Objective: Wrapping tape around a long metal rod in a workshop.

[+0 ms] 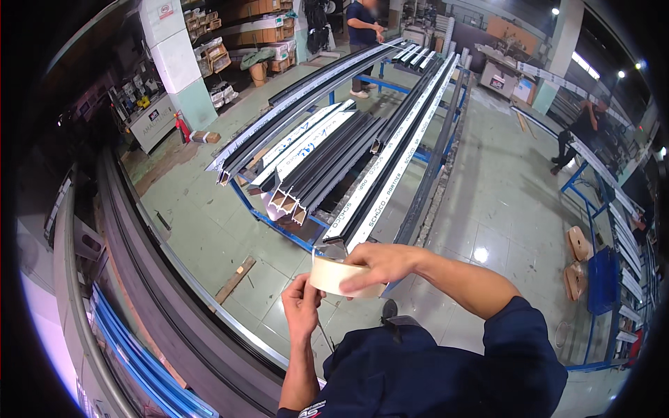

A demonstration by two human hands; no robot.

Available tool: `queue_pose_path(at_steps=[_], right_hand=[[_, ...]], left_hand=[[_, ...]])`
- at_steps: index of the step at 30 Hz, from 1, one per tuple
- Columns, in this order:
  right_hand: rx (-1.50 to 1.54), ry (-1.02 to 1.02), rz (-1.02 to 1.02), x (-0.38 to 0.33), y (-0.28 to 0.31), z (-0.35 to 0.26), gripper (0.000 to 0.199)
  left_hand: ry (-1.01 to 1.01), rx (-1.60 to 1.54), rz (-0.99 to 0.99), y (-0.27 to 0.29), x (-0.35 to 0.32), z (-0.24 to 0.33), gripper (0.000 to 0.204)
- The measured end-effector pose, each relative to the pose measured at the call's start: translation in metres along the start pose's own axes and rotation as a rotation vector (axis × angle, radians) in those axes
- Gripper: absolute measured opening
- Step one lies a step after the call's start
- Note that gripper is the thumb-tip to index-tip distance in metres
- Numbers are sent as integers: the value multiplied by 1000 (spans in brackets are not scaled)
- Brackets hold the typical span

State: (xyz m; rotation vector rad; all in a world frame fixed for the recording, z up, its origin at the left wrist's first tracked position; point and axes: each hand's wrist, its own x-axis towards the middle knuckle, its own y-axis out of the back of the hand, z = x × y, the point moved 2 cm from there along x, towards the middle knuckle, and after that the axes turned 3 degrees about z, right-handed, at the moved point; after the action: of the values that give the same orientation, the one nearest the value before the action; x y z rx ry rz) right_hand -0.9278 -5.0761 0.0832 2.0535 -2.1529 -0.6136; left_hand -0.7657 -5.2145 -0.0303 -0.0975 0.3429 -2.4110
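A wide, cream-coloured roll of tape (330,275) is gripped in my right hand (382,265), its fingers wrapped over the roll's right side. My left hand (301,305) is closed in a pinch against the roll's lower left edge; what lies between its fingertips is hidden. Just beyond the roll are the near ends of long profiles (391,194) with white printed film, lying side by side on a blue metal rack (296,241). Left of them, a bundle of dark profiles (317,164) shows its hollow cut ends towards me.
Dark rails (150,279) run along my left, above blue strips (132,341). A wood offcut (235,279) lies on the tiled floor. One person (364,28) stands by the rack's far end, another (589,125) at the right. A blue bin (601,281) hangs on the right-hand rack.
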Motion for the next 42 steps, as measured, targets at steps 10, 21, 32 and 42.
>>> queue_pose_path(at_steps=[10,21,32,42], right_hand=[[-535,233,-48,0,16,64,56],[798,-189,-306,46,4,112,107],[196,285,208,37,20,1,42],[520,-124,159,27,-2,84,103]], left_hand=[[106,-19,-242,7,-13,15,24],[29,335,-357,-15,-31,12,24],[-257,389,-3,-10,29,-5,15],[-23,107,-130,-15,25,12,22]])
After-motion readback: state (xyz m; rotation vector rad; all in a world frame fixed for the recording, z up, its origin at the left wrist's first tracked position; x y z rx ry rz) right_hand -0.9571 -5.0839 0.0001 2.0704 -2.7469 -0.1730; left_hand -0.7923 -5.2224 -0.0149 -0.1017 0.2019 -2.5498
